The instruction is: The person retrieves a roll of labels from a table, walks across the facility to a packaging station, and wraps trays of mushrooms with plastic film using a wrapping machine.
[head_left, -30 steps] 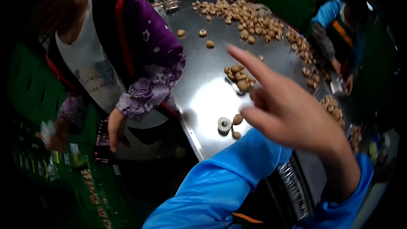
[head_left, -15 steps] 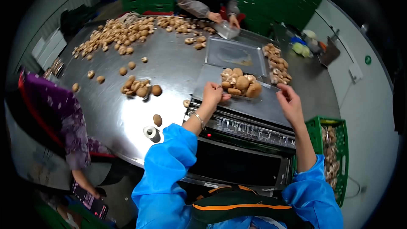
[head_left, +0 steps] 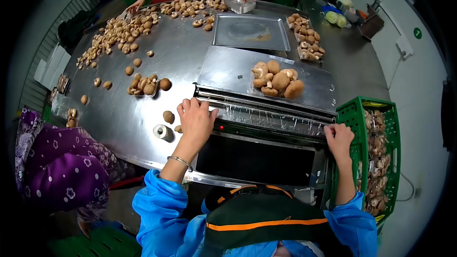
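My left hand [head_left: 196, 120] is closed at the left end of the wrapping machine [head_left: 266, 96], its fingers curled over the edge of the clear plastic film [head_left: 266, 116]. At the right end, my right hand [head_left: 339, 139] pinches the film's other side, with the fingertips partly hidden. Wrinkled and shiny, the film lies along the machine between both hands. Beyond it, a tray of brown mushrooms [head_left: 280, 82] rests on the machine's flat metal top. A dark plate [head_left: 254, 159] lies on the near side, below a small red light [head_left: 221, 127].
A white roll [head_left: 163, 132] and loose mushrooms [head_left: 142, 85] lie left. Packed mushrooms [head_left: 307, 38] and a metal tray [head_left: 216, 33] are behind. A green crate [head_left: 396, 162] of packs stands right. Across the table, a co-worker's hand [head_left: 137, 4] touches the mushroom pile; another person [head_left: 71, 166] is at left.
Both my hands have come back from beside the mushroom tray to the film at the machine's near edge. The co-worker's one hand has moved to the pile. The person at left has leaned in.
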{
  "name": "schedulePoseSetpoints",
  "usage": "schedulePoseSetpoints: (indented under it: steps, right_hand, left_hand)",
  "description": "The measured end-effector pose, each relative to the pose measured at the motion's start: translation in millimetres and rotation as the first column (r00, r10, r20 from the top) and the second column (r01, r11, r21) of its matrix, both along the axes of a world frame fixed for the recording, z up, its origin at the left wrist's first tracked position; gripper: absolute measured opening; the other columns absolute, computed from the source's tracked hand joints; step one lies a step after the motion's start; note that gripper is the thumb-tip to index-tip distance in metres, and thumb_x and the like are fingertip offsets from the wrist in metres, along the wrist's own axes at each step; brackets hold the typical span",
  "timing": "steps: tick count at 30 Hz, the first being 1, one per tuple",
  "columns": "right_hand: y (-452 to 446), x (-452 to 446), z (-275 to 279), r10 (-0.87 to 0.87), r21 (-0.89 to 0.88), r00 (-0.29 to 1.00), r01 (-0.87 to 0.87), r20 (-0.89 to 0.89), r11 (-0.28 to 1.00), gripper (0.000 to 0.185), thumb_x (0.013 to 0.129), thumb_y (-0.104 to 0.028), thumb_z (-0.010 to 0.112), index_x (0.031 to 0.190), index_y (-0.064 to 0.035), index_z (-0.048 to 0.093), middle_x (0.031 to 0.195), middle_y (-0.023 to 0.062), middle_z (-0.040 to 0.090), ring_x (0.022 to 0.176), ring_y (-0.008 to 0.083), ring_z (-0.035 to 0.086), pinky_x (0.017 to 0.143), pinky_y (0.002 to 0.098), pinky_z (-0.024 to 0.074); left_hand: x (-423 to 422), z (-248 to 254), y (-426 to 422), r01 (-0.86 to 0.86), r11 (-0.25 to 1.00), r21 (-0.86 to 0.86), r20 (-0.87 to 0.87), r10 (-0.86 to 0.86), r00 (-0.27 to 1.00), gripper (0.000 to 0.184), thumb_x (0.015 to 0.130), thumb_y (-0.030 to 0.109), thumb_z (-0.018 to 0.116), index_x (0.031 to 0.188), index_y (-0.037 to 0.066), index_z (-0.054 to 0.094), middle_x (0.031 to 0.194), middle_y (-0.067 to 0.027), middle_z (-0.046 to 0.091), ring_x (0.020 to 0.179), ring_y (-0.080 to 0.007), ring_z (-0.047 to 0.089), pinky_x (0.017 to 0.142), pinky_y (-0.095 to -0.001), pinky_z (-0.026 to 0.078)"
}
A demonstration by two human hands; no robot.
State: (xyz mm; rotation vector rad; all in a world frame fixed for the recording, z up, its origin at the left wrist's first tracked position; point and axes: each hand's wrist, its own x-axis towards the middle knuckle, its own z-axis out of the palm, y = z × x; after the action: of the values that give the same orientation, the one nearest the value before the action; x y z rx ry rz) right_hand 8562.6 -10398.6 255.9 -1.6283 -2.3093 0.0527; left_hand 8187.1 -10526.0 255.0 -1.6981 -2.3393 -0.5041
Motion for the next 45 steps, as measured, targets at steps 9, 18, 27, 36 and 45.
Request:
schedulePoseSetpoints:
  steps: [9, 18, 27, 36, 45]
  right_hand:
    - [8, -32, -26, -0.155, -0.422, 0.796, -0.136, -0.585, 0.896, 0.025, 0.078, -0.023, 0.059, 0.061, -0.0056, 0.052, 0.051, 0.0029, 0.042, 0.038, 0.0141, 0.035, 0.037, 0.0272, 0.0295]
    - [-16, 3, 85, -0.761, 0.082, -0.261, -0.960, -0.593, 0.266, 0.027, 0.087, -0.008, 0.038, 0.061, -0.0061, 0.038, 0.046, 0.0068, 0.037, 0.036, 0.0168, 0.042, 0.032, 0.0294, 0.0370]
    - [209, -140, -32, 0.607, 0.023, 0.794, -0.607, 0.010, 0.794, 0.022, 0.081, -0.022, 0.051, 0.082, -0.0064, 0.066, 0.083, 0.0118, 0.064, 0.077, 0.0167, 0.060, 0.072, 0.0269, 0.0441]
    - [136, -108, 7, -0.510, -0.797, 0.627, -0.555, -0.588, 0.236, 0.046, 0.090, -0.045, 0.036, 0.112, -0.0055, 0.048, 0.086, 0.0077, 0.060, 0.062, 0.0170, 0.061, 0.041, 0.0267, 0.0495]
    - [-9, -30, 26, -0.393, -0.723, 0.607, -0.580, -0.691, 0.376, 0.049, 0.090, -0.040, 0.039, 0.120, -0.0020, 0.041, 0.105, 0.0126, 0.054, 0.084, 0.0195, 0.057, 0.063, 0.0305, 0.0501]
  left_hand:
    - [1, -23, 39, 0.153, 0.983, -0.099, 0.661, -0.050, 0.748, 0.027, 0.073, 0.028, 0.062, 0.062, 0.004, 0.059, 0.059, -0.0078, 0.058, 0.055, -0.0205, 0.051, 0.055, -0.0343, 0.040]
    - [-11, 65, -14, 0.007, 0.684, 0.729, 0.245, -0.251, -0.936, 0.034, 0.086, 0.024, 0.038, 0.054, 0.013, 0.037, 0.050, -0.0043, 0.042, 0.052, -0.0201, 0.053, 0.045, -0.0301, 0.043]
    - [-16, -49, 252, 0.572, 0.817, 0.065, 0.439, -0.539, 0.719, 0.040, 0.089, 0.030, 0.032, 0.094, 0.003, 0.061, 0.105, -0.0124, 0.059, 0.105, -0.0282, 0.052, 0.094, -0.0309, 0.036]
    - [-27, 14, 172, 0.750, 0.660, 0.033, 0.984, 0.110, -0.140, 0.072, 0.080, 0.064, 0.036, 0.121, 0.005, 0.035, 0.107, -0.0202, 0.048, 0.075, -0.0247, 0.059, 0.055, -0.0298, 0.054]
    - [12, 52, 21, 0.842, 0.533, 0.079, 0.990, 0.060, -0.131, 0.065, 0.086, 0.056, 0.031, 0.121, 0.001, 0.037, 0.110, -0.0212, 0.049, 0.064, -0.0215, 0.062, 0.047, -0.0252, 0.054]
